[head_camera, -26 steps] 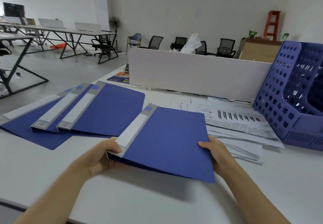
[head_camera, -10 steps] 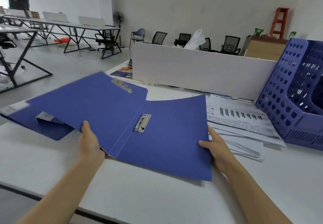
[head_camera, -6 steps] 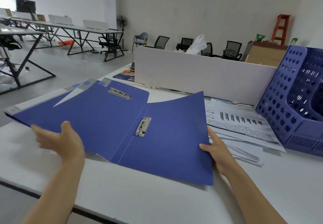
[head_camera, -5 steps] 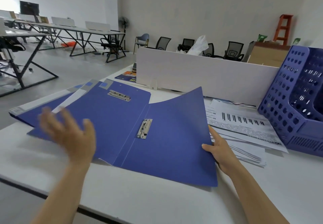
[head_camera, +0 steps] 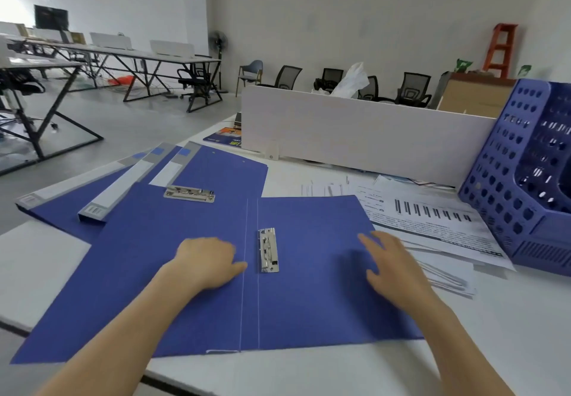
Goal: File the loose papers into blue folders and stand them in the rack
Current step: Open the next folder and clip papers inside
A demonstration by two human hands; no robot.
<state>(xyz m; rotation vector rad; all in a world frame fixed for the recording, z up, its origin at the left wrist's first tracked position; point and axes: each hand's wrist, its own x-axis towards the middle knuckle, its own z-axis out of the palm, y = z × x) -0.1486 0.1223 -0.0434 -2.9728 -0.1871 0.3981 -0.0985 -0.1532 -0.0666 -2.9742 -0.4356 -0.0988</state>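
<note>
Folder point(head_camera: 309, 303), half raised a moment ago, is now being pressed flat and open on the bench point(head_camera: 509, 318) by the left grip point(head_camera: 208, 261) and right grip point(head_camera: 391, 267), both released with nothing grasped, so its clip point(head_camera: 268, 250) is being bared for the loose papers point(head_camera: 432, 219) lying at its right edge.

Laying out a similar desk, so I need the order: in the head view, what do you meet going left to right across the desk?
Closed blue folders → left hand → near metal clip → right hand → loose papers → blue file rack.
</note>
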